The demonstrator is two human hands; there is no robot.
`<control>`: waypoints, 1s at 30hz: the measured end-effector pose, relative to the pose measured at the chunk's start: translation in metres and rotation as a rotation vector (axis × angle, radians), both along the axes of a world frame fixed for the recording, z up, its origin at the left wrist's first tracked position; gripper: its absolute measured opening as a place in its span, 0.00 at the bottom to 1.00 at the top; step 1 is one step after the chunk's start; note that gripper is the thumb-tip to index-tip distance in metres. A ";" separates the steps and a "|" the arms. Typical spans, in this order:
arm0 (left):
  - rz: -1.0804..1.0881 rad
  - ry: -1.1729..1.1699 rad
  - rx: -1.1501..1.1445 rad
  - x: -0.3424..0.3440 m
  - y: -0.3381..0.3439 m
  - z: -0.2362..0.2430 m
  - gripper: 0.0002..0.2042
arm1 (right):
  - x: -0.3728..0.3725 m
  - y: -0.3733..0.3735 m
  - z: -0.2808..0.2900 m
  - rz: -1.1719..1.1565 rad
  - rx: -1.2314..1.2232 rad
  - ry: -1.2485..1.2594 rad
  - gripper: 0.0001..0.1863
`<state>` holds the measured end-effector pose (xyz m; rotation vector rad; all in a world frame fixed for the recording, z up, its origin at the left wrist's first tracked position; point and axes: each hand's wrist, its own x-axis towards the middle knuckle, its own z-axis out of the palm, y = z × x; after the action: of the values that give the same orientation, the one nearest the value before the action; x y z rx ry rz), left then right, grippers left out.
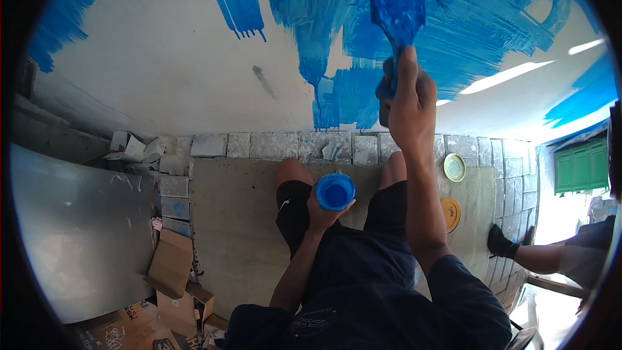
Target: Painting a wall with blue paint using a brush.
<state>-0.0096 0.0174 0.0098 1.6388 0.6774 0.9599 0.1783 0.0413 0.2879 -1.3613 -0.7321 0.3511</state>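
With the right hand (412, 107), raised in front of the body, grips the narrow handle of a broad, flat paintbrush (398, 10) coated in blue, with the thumb laid along it and the fingers curled round; points the dark bristles up and away, in front of a white wall (188, 71) streaked with blue; cannot tell from this angle of any contact between bristles and wall; with the left hand (322, 217), clasps a small, round, blue-smeared container (335, 177) low between the knees, open end up; shows inside it deep blue paint (335, 197), below the rim.

Faces on that wall wide, overlapping blue strokes, densest around the brush, with drips hanging from the lower ends of some and bare white between; wears a dark shirt (363, 272) and dark shorts (389, 206), with both knees spread above a flat grey-brown floor (233, 220); has on that floor, to the right of the right forearm, a round pale-green lid (455, 167) nearer the wall and a round orange-yellow lid (451, 214) nearer the body; along the wall's foot, has a row of grey blocks (278, 146); to the left, has a large, smooth silver-grey panel (84, 227), with opened brown cardboard boxes (172, 259) just beside it; at far right, has another person's bare leg (541, 256), ending in a dark-covered foot.
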 end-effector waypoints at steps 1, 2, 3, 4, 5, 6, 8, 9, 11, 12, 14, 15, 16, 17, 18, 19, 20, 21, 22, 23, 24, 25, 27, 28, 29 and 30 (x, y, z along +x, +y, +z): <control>0.001 0.000 0.016 -0.001 0.000 0.000 0.34 | 0.002 0.011 0.001 0.002 0.006 -0.009 0.30; 0.009 -0.008 0.022 -0.003 -0.001 -0.004 0.34 | 0.002 0.025 -0.007 -0.062 -0.071 -0.050 0.31; 0.000 0.011 0.004 -0.006 -0.002 -0.007 0.35 | 0.001 0.036 -0.020 -0.125 -0.147 -0.090 0.31; -0.013 0.029 -0.016 -0.009 -0.004 -0.009 0.36 | 0.004 0.045 -0.052 -0.188 -0.149 -0.261 0.30; 0.009 0.027 -0.015 -0.015 -0.007 -0.009 0.36 | -0.008 0.047 -0.077 -0.159 -0.183 -0.206 0.30; 0.046 0.004 -0.014 -0.020 -0.008 -0.008 0.35 | -0.018 0.043 -0.107 -0.132 -0.252 -0.162 0.30; 0.066 -0.032 0.000 -0.017 -0.013 -0.003 0.34 | -0.025 0.030 -0.191 -0.142 -0.404 -0.095 0.32; 0.088 -0.044 -0.014 -0.015 -0.016 -0.002 0.34 | -0.026 0.025 -0.230 -0.169 -0.491 -0.063 0.33; 0.132 -0.051 -0.031 -0.024 -0.019 -0.001 0.33 | -0.043 0.012 -0.255 -0.083 -0.772 0.249 0.34; 0.134 -0.047 -0.011 -0.027 -0.020 0.001 0.33 | -0.040 0.014 -0.265 -0.087 -0.771 0.247 0.34; 0.145 -0.040 0.000 -0.032 -0.024 0.001 0.34 | -0.037 0.018 -0.261 -0.074 -0.740 0.219 0.34; 0.131 -0.030 -0.017 -0.032 -0.024 0.000 0.34 | -0.025 0.017 -0.258 -0.044 -0.681 0.253 0.33; 0.160 -0.002 -0.037 -0.046 -0.023 -0.004 0.35 | -0.039 0.024 -0.206 0.033 -0.632 0.290 0.33; 0.170 -0.001 -0.037 -0.048 -0.024 -0.005 0.35 | -0.044 0.022 -0.162 0.038 -0.507 0.190 0.33; 0.169 -0.025 -0.030 -0.048 -0.021 -0.006 0.35 | -0.047 0.023 -0.120 0.041 -0.375 0.093 0.32; 0.163 -0.050 -0.026 -0.045 -0.020 -0.007 0.35 | -0.048 0.023 -0.085 0.103 -0.173 0.077 0.32; 0.173 -0.047 -0.025 -0.044 -0.018 -0.006 0.35 | -0.050 0.024 -0.043 0.043 -0.130 -0.007 0.32; 0.184 -0.038 0.014 -0.043 -0.016 -0.005 0.34 | -0.051 0.027 -0.002 -0.019 -0.087 -0.089 0.32; 0.196 -0.027 0.051 -0.044 -0.015 -0.007 0.34 | -0.054 0.035 0.032 -0.038 -0.009 -0.152 0.31; 0.195 -0.024 0.056 -0.043 -0.016 -0.005 0.34 | -0.055 0.044 0.056 -0.069 0.075 -0.216 0.30; 0.176 -0.024 0.076 -0.040 -0.015 -0.004 0.34 | -0.054 0.060 0.062 -0.072 0.085 -0.217 0.30; 0.165 -0.020 0.096 -0.040 -0.012 -0.004 0.34 | -0.058 0.079 0.064 -0.086 0.138 -0.306 0.29; 0.168 -0.031 0.091 -0.041 -0.011 -0.006 0.34 | -0.068 0.102 0.052 -0.115 0.137 -0.426 0.27; 0.175 -0.038 0.072 -0.044 -0.011 -0.008 0.34 | -0.074 0.113 0.027 -0.119 0.081 -0.452 0.26; 0.185 -0.044 0.087 -0.045 -0.010 -0.006 0.34 | -0.077 0.121 -0.008 -0.141 -0.004 -0.468 0.25; 0.196 -0.040 0.088 -0.045 -0.011 -0.003 0.33 | -0.077 0.124 -0.049 -0.171 -0.096 -0.487 0.24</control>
<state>-0.0550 0.0059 0.0071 1.6468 0.7892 1.1751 0.1013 0.1654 0.2384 -1.6100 -0.9978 -0.0899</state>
